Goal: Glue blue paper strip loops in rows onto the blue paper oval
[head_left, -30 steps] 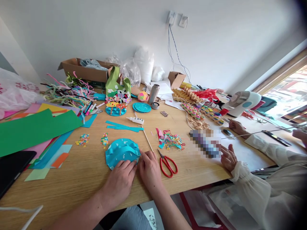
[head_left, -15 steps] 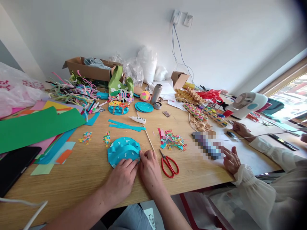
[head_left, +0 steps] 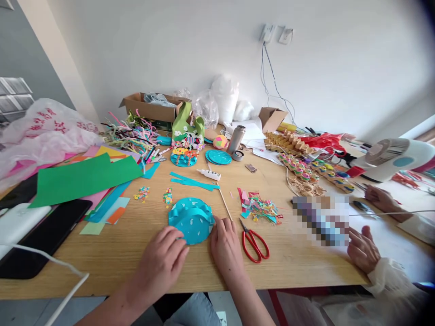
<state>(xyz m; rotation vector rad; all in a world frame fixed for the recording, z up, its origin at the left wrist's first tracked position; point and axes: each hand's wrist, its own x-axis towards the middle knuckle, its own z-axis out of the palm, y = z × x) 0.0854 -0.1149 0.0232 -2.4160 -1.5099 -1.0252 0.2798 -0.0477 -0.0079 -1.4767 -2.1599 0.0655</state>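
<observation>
A round blue paper disc (head_left: 195,233) with small white marks lies on the table in front of me. Raised blue paper strips (head_left: 193,209) curve across its upper part. At the disc's right edge, my right hand (head_left: 226,242) pinches the rim between thumb and fingers. My left hand (head_left: 162,253) is by the lower left rim, its fingers loosely bent and holding nothing. Red-handled scissors (head_left: 254,244) lie just right of my right hand. Beyond the disc are loose blue strips (head_left: 192,182), a white glue bottle (head_left: 210,174) and a thin wooden stick (head_left: 224,203).
Paper scraps (head_left: 260,207) lie beyond the scissors, and coloured sheets (head_left: 84,179) on the left with a black phone-like slab (head_left: 57,240). A metal flask (head_left: 236,139) stands toward the back. At right are another person's hands (head_left: 363,249) and a white fan (head_left: 390,158).
My left hand has drawn back leftward from the disc's lower rim, uncovering more of it. My right hand stays at the right edge. The whole view has shifted left.
</observation>
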